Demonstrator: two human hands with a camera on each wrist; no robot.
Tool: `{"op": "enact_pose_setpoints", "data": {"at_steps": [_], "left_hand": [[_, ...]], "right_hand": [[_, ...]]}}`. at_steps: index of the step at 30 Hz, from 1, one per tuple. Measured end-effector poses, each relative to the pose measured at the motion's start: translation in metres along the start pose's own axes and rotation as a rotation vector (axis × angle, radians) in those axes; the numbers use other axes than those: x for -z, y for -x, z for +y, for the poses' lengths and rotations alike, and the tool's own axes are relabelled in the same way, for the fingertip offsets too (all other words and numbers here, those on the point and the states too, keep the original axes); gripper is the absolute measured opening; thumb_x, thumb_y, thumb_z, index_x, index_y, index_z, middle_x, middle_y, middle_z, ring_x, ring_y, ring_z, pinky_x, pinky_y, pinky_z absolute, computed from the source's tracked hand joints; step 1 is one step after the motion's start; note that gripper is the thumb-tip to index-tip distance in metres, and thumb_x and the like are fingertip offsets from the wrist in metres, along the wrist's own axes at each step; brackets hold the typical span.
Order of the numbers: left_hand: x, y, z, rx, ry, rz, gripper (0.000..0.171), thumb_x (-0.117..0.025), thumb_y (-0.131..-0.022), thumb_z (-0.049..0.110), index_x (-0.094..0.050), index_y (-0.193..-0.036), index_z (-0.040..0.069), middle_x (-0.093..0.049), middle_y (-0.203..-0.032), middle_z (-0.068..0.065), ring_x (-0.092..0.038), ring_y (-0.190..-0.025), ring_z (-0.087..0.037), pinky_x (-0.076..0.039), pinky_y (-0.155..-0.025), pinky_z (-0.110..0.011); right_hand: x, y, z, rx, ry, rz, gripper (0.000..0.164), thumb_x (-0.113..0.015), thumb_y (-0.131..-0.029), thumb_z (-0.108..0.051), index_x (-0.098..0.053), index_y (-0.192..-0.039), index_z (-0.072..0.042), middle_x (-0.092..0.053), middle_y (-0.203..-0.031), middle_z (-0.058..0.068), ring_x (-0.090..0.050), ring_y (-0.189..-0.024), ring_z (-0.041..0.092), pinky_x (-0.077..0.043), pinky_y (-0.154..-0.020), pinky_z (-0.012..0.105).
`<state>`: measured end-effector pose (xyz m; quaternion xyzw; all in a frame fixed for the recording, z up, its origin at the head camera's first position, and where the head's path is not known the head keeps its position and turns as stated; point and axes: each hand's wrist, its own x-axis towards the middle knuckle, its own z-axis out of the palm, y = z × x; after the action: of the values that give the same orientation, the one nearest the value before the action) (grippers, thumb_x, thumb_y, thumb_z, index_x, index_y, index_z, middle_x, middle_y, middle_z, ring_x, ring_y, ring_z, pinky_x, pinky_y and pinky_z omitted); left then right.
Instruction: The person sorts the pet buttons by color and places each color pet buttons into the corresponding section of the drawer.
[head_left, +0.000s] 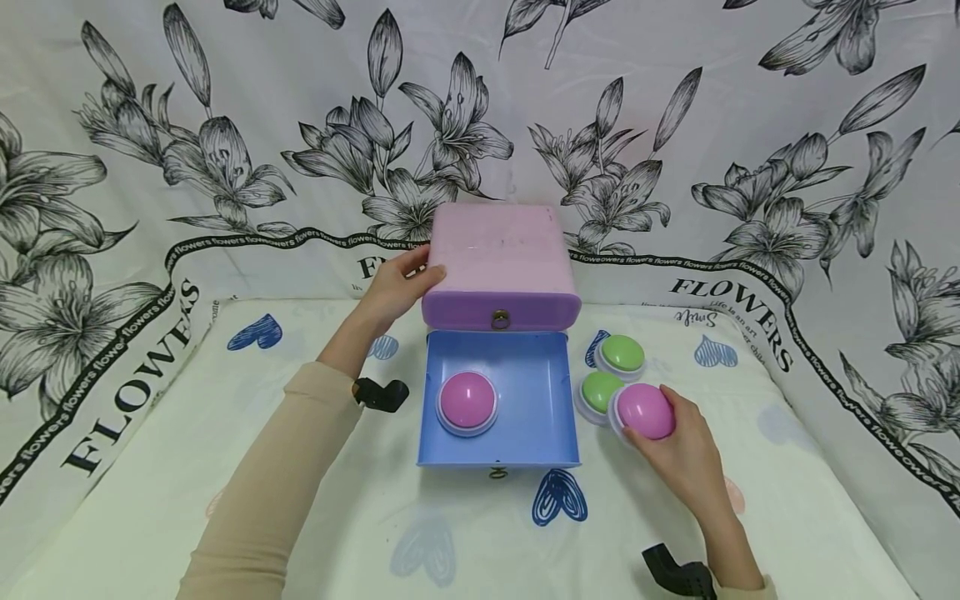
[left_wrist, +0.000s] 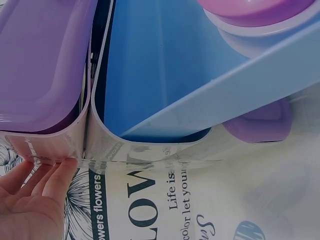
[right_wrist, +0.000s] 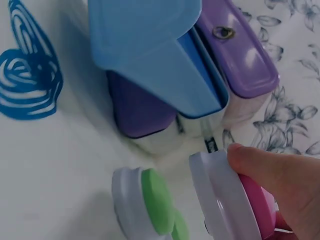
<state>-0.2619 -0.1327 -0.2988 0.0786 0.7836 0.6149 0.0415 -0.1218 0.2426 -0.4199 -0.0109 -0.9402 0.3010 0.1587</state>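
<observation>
In my right hand [head_left: 686, 450] is a round pink push button [head_left: 647, 411] with a white base, gripped at its edge between thumb and fingers. It overlaps a green push button [head_left: 600, 390] in the head view. Just behind lies a second green push button [head_left: 622, 353]. Another pink push button [head_left: 467, 400] sits in the left part of a pulled-out blue drawer [head_left: 534, 417]. Against the left side of the pink drawer box [head_left: 498, 250], my left hand [head_left: 393, 290] rests, its fingers [left_wrist: 59, 182] nearly straight and touching the wall in the left wrist view.
Above the blue drawer is a closed purple drawer front [head_left: 457, 312] with a small metal knob. Another purple drawer front [right_wrist: 142, 107] shows below it in the right wrist view. A heart-printed white cloth [head_left: 337, 517] lies under everything, and a flower-printed cloth [head_left: 637, 50] stands behind.
</observation>
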Motion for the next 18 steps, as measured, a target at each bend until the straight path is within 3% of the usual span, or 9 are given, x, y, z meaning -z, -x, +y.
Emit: {"op": "enact_pose_setpoints", "data": {"at_steps": [12, 18], "left_hand": [[0.003, -0.014, -0.021, -0.015, 0.008, 0.016, 0.065, -0.062, -0.088, 0.033, -0.034, -0.144, 0.015, -0.037, -0.145, -0.005, -0.037, -0.131, -0.021, -0.039, -0.103, -0.039], [0.003, -0.014, -0.021, -0.018, 0.011, 0.015, 0.065, -0.062, -0.088, 0.032, -0.034, -0.144, 0.015, -0.037, -0.144, -0.005, -0.037, -0.131, -0.021, -0.039, -0.103, -0.039]], "right_hand": [[0.007, -0.011, -0.044, 0.038, -0.064, -0.003, 0.079, -0.077, -0.074, -0.028, -0.037, -0.136, -0.002, -0.045, -0.129, 0.02, -0.047, -0.112, 0.035, -0.045, -0.085, 0.057], [0.005, -0.015, -0.064, 0.09, -0.097, -0.019, 0.08, -0.079, -0.072, -0.023, -0.036, -0.137, -0.004, -0.046, -0.127, 0.017, -0.049, -0.113, 0.034, -0.047, -0.086, 0.055]]}}
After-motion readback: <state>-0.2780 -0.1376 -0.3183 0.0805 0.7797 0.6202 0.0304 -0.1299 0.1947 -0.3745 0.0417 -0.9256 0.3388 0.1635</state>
